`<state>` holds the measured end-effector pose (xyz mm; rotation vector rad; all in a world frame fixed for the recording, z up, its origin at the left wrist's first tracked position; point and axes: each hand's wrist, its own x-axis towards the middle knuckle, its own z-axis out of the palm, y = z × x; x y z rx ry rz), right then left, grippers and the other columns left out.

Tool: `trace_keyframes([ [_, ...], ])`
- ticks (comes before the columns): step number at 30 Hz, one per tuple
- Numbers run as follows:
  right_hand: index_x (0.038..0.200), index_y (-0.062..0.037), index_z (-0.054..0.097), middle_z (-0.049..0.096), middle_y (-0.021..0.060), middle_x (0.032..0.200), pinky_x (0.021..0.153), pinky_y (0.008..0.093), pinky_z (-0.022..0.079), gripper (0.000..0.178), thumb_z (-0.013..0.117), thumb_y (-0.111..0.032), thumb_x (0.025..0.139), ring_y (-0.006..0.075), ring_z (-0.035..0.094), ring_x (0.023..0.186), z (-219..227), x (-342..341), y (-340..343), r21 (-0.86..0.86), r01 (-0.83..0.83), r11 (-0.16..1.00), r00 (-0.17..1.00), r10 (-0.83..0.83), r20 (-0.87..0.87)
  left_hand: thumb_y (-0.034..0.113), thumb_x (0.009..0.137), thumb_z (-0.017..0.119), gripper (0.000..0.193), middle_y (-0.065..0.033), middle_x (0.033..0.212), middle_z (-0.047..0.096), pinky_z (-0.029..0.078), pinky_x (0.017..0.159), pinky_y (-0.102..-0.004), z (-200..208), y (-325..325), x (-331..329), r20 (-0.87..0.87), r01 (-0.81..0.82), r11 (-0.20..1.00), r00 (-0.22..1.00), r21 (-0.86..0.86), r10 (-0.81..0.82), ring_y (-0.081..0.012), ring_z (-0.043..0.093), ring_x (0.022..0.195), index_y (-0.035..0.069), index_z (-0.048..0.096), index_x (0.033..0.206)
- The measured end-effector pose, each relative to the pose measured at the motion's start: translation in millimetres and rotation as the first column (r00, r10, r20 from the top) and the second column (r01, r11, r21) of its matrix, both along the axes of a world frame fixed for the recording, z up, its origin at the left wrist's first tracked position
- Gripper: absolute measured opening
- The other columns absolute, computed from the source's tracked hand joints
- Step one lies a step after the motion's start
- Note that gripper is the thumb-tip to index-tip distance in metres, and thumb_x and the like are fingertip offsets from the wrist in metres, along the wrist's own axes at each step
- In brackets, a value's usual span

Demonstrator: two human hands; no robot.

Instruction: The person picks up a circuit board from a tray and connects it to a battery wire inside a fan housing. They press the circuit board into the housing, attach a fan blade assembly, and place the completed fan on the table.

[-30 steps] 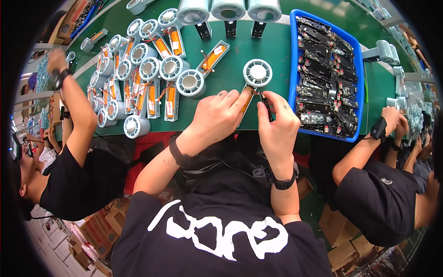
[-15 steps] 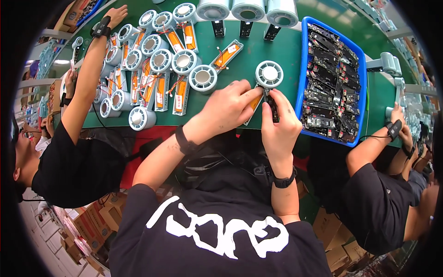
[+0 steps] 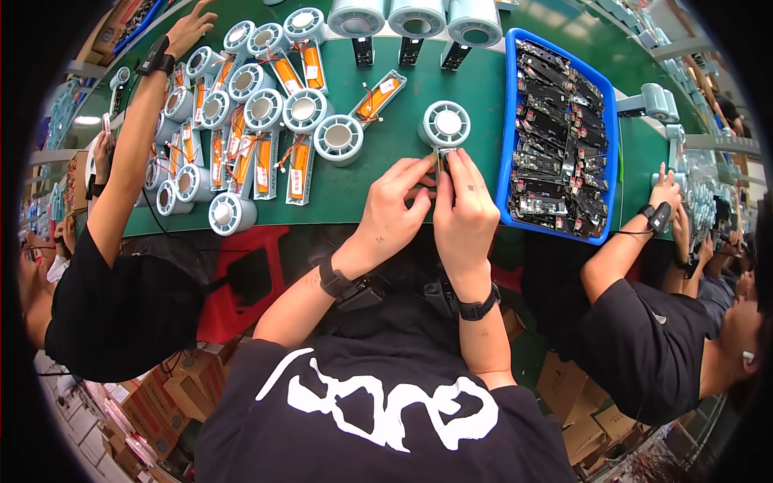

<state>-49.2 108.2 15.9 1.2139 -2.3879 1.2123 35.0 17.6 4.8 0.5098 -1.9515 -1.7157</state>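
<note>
A light blue handheld fan lies in front of me, its round ribbed head pointing away and its open handle toward me. My left hand is closed at the handle's left side, with thumb and fingertips bent in. From the right, my right hand presses its fingertips on a dark circuit board at the handle, just below the head. Only the board's upper end shows; the fingers hide the rest. To the left lies another fan half with an orange battery and thin wires exposed.
A blue tray of dark circuit boards stands to the right. Many opened fans with batteries crowd the left of the green table. Several fans stand along the back. A co-worker's arm reaches in at left; another person sits at right.
My hands have drawn closer together at the fan's handle. The circuit board, earlier upright in my right fingers, is now mostly hidden. The whole view has shifted slightly.
</note>
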Motion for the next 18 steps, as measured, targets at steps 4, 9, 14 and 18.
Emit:
trace_keyframes([
  [4, 0.116, 0.0036, 0.068, 0.068, 0.0220, 0.120, 0.088, 0.0416, 0.057, 0.029, 0.067, 0.002, 0.087, 0.0371, 0.069, 0.106, -5.9, 2.0, -3.2, 0.010, 0.022, 1.000, 0.999, -0.022, -0.031, -0.012, 0.085, 0.052, 0.046, -0.0172, 0.114, 0.061, 0.061, 0.078, -0.0306, -1.0, -1.6, -0.9, -0.015, -0.005, 1.000, 1.000, -0.009, 0.005, -0.0226, 0.068, 0.094, -0.009, 0.057, 0.131],
  [9, 0.119, 0.0031, 0.067, 0.064, 0.0238, 0.127, 0.093, 0.0430, 0.055, 0.032, 0.066, 0.003, 0.087, 0.0371, 0.066, 0.114, -9.1, 0.4, -2.8, 0.042, 0.054, 0.998, 0.998, -0.052, -0.045, -0.012, 0.086, 0.051, 0.045, -0.0172, 0.115, 0.062, 0.059, 0.078, -0.0302, -1.2, -1.3, -4.9, -0.025, 0.003, 1.000, 1.000, 0.002, -0.003, -0.0226, 0.069, 0.095, -0.009, 0.058, 0.130],
  [14, 0.130, 0.0039, 0.061, 0.059, 0.0262, 0.134, 0.098, 0.0451, 0.052, 0.040, 0.063, 0.000, 0.090, 0.0423, 0.061, 0.120, -20.6, 10.4, -4.0, -0.005, 0.046, 0.999, 0.998, -0.046, -0.038, -0.006, 0.090, 0.053, 0.037, -0.0155, 0.112, 0.066, 0.057, 0.081, -0.0314, 2.6, -8.4, -0.9, 0.019, -0.008, 0.995, 1.000, -0.096, 0.009, -0.0221, 0.069, 0.099, -0.007, 0.061, 0.126],
  [18, 0.134, 0.0039, 0.058, 0.057, 0.0287, 0.137, 0.101, 0.0461, 0.050, 0.040, 0.061, -0.005, 0.095, 0.0432, 0.057, 0.125, -35.2, 9.0, -3.8, -0.022, -0.003, 1.000, 1.000, 0.003, 0.013, 0.005, 0.092, 0.058, 0.030, -0.0146, 0.107, 0.071, 0.055, 0.083, -0.0319, 2.0, -9.0, -3.1, 0.090, -0.052, 0.998, 0.995, 0.040, 0.048, -0.0192, 0.069, 0.098, -0.004, 0.064, 0.120],
])
